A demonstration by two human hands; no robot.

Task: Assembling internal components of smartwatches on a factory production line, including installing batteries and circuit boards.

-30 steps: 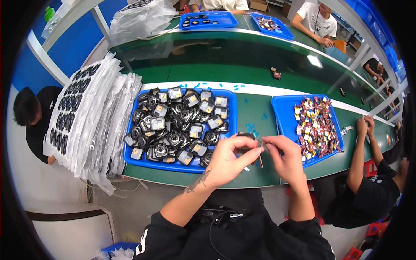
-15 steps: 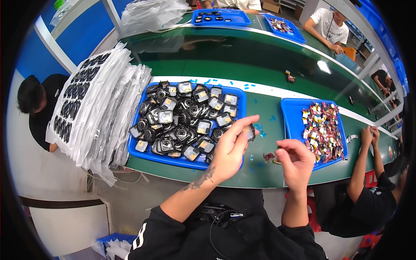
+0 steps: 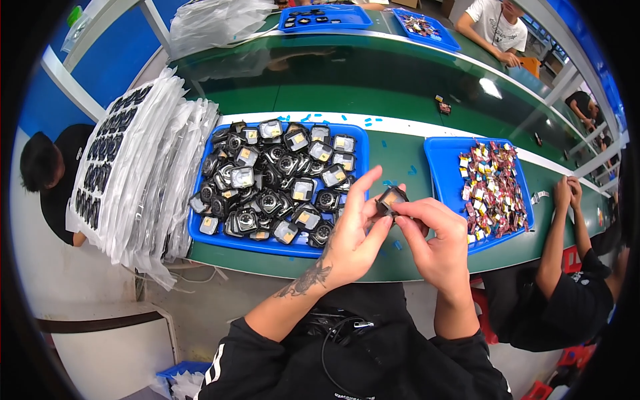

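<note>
Over the front part of the bench, my left hand (image 3: 350,250) holds a small black watch case (image 3: 392,198) by its edges, its open inside facing up. The forefinger and thumb of my right hand (image 3: 440,247) are closed at the near right edge of the same case. Whether a small part sits between those fingertips is hidden. To the left, a blue tray (image 3: 363,157) is heaped with similar black watch cases (image 3: 270,200), some showing round sensor backs, others their open insides. Farther right, another blue tray (image 3: 440,170) holds a pile of small red, white and yellow parts (image 3: 493,190).
Stacked plastic sheets of black parts (image 3: 143,167) stand left of the trays. Blue film bits (image 3: 390,183) lie on the green bench (image 3: 393,157). Co-workers sit at the left, right and far side. More blue trays (image 3: 327,19) stand across the bench.
My right hand has moved left and up to the watch case, and its fingers now touch it. The case has tilted to show its inside. The view has shifted slightly.
</note>
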